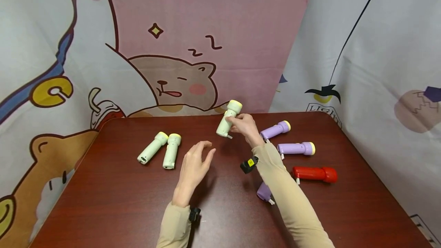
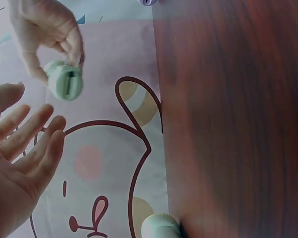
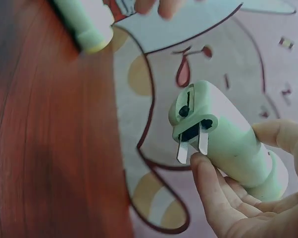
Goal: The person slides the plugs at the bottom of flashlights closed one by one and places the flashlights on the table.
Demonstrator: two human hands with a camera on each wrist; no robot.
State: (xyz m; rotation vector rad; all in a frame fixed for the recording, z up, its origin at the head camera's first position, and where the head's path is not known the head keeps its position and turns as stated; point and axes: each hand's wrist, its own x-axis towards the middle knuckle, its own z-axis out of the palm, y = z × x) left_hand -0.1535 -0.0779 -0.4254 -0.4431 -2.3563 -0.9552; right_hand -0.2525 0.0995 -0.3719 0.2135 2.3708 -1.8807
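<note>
- Right grip [image 1: 245, 126]: a person's bare right hand, pinching a held flashlight, thumb to one side of the barrel, fingers to the other.
- Held flashlight [image 1: 224, 124]: pale green, cylindrical, plastic-looking, with flared yellow-rimmed head; raised clear of the surface near its far edge, tilted, head up, tail down.
- Prongs [image 3: 203, 142]: two, flat, metal, standing out from the tail; one fingertip close beneath, contact uncertain.
- Slider [image 3: 184, 110]: small, dark, in a slot at the tail.
- Handling, as judged: hold round the barrel's middle for control; a smooth round body may turn in a light pinch. Load the prongs near their base, not at the thin tips; leave the slider clear of fingers.
- Left grip [image 1: 194, 162]: bare left hand, fingers spread, palm empty; near the held flashlight, apart from it. Well placed, it seems, to steady the head.
- Two pale green plastic-looking flashlights [image 1: 152, 148]: lying left of the left hand, heads near each other.
- Three purple plastic-looking flashlights [image 1: 296, 148]: lying to the right, one partly behind the sleeve [image 1: 287, 198].
- Red plastic-looking flashlight [image 1: 313, 173]: one, lying right of the sleeve.
- Surface [image 1: 120, 206]: dark reddish-brown, wood-grained, beneath the lot.
</note>
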